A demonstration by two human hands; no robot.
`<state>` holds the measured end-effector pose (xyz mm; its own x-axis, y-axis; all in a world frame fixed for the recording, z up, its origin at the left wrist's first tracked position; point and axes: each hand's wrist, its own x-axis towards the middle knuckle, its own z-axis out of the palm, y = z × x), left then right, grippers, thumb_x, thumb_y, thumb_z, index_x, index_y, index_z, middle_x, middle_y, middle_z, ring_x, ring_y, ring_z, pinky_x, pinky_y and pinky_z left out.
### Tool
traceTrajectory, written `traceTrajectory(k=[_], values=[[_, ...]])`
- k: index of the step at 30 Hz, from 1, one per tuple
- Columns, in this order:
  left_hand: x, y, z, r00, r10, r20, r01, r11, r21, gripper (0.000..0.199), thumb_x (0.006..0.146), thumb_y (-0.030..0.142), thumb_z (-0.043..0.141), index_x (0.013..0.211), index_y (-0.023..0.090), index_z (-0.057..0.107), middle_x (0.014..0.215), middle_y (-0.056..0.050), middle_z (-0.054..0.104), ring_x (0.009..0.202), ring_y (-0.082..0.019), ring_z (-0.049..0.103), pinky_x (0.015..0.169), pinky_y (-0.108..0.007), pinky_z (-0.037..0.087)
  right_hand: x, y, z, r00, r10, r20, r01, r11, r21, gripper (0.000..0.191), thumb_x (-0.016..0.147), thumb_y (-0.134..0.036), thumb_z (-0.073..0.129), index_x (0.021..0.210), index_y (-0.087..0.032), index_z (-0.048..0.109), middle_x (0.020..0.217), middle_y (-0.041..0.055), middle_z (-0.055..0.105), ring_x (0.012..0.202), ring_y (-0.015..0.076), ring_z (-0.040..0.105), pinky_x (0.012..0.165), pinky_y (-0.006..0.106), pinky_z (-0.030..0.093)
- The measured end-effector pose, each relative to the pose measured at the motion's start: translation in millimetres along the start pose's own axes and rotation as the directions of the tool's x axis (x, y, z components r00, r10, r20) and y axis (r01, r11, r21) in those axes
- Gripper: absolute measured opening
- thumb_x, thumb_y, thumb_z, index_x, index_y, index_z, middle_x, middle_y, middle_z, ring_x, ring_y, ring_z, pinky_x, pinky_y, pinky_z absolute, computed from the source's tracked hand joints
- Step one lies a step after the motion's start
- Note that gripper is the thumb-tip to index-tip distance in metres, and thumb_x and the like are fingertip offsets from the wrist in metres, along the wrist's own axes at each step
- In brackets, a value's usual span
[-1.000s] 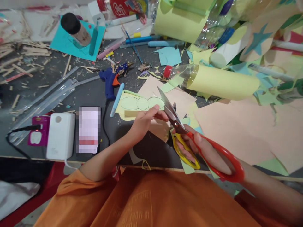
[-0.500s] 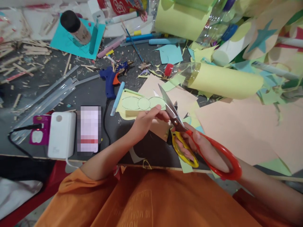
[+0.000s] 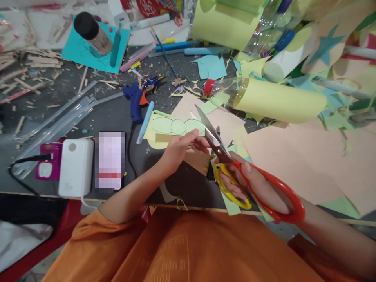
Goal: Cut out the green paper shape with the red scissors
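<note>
My left hand point(image 3: 183, 150) pinches the right end of a pale green paper strip point(image 3: 164, 126) between thumb and fingers. Three joined ovals are drawn on the strip in dark line. My right hand point(image 3: 237, 172) grips a pair of scissors point(image 3: 216, 143) with one red and one yellow handle loop, my fingers through the loops. The blades are parted and point up and left, at the strip's right edge; whether they touch the paper I cannot tell. Yellow paper point(image 3: 158, 143) lies beneath the strip, and a light blue marker point(image 3: 145, 122) rests at its left.
A blue glue gun point(image 3: 135, 100) lies behind the strip. On the left are a phone point(image 3: 110, 156), a white power bank point(image 3: 75, 166) and wooden sticks point(image 3: 44, 62). A bottle wrapped in yellow paper point(image 3: 279, 100) and peach sheets point(image 3: 293, 160) lie to the right, among paper scraps.
The scissors' handles have spread a little wider and shifted slightly right and down. My left hand stays on the strip, nearly still.
</note>
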<state>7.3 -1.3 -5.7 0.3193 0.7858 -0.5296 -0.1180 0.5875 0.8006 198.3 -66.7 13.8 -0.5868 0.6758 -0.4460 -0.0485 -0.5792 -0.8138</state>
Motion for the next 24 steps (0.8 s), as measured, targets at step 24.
traceTrajectory(k=[24], values=[[0, 2, -2.6, 0.997, 0.038, 0.074, -0.040, 0.999, 0.023, 0.045, 0.078, 0.053, 0.055, 0.066, 0.011, 0.069, 0.076, -0.012, 0.075, 0.069, -0.021, 0.072, 0.077, -0.032, 0.055, -17, -9, -17, 0.996, 0.083, -0.030, -0.088, 0.976, -0.199, 0.044, 0.092, -0.067, 0.034, 0.087, -0.024, 0.041, 0.073, -0.0024, 0.041, 0.053, 0.0092, 0.029, 0.043, 0.025, 0.024]])
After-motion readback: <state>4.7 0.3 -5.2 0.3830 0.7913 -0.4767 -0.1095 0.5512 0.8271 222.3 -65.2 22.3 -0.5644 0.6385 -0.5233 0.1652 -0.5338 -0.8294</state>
